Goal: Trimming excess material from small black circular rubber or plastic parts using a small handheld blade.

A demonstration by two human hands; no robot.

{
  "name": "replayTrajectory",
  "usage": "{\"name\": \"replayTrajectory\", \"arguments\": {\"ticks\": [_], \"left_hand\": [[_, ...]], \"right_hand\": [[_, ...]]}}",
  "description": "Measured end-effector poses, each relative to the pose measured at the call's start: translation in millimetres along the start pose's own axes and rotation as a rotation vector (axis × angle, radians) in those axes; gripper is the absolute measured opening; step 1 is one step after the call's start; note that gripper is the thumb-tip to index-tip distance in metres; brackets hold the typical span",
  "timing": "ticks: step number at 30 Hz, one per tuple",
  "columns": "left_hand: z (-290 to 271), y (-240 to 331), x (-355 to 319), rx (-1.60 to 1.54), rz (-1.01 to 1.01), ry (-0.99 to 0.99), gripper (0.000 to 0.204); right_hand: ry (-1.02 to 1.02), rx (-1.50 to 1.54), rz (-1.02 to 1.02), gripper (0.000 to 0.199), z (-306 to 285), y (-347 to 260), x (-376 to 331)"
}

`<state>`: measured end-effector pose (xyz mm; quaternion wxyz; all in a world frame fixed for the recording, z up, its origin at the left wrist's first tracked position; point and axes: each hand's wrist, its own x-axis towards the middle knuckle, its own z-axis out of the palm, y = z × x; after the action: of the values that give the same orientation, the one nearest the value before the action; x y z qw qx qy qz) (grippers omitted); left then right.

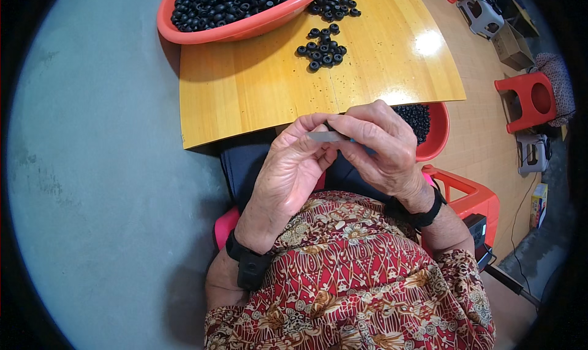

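Note:
Both hands meet just off the table's near edge, fingertips almost touching. My left hand (293, 166) is closed in a pinch at a small black ring-like part (329, 127), mostly hidden by the fingers. Closed too, my right hand (381, 146) grips a thin flat grey blade (324, 136), which lies across the left thumb tip beside the black part. Beyond the hands, a loose cluster of similar black parts (323, 49) rests on the yellow wooden table (257, 98), with another small pile (334, 7) farther back.
A red basin (245, 31) heaped with black parts stands at the table's far left. Below the right edge sits another red basin (438, 129) with small black pieces. Red stools (533, 102), a cardboard box (512, 45) and a cable lie to the right. Dark specks dot the tabletop.

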<state>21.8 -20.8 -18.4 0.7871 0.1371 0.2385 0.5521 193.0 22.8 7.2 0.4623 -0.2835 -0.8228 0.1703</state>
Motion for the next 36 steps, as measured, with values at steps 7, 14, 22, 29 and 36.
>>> {"name": "replayTrajectory", "arguments": {"ticks": [7, 14, 22, 29, 36], "left_hand": [[0.1, 0.9, 0.8, -0.008, -0.017, 0.048, 0.030], [6.1, 4.0, 0.4, 0.009, -0.044, 0.077, 0.024], [0.6, -0.3, 1.9, -0.039, -0.032, 0.074, 0.020], [-5.9, 4.4, 0.8, -0.118, -0.007, 0.010, 0.017], [-2.4, 2.9, -0.6, -0.179, -0.011, -0.010, 0.020]], "right_hand": [[0.002, 0.045, -0.007, 0.032, 1.5, 1.7, 3.0], [-0.004, 0.042, 0.009, 0.030, -0.2, -1.0, 2.6], [-0.023, 0.040, 0.021, 0.030, 1.2, 1.4, 1.3], [-0.013, -0.009, 0.014, 0.027, -5.2, 2.7, 5.9], [-0.005, -0.120, -0.051, 0.031, -2.4, 5.5, 1.2]]}}
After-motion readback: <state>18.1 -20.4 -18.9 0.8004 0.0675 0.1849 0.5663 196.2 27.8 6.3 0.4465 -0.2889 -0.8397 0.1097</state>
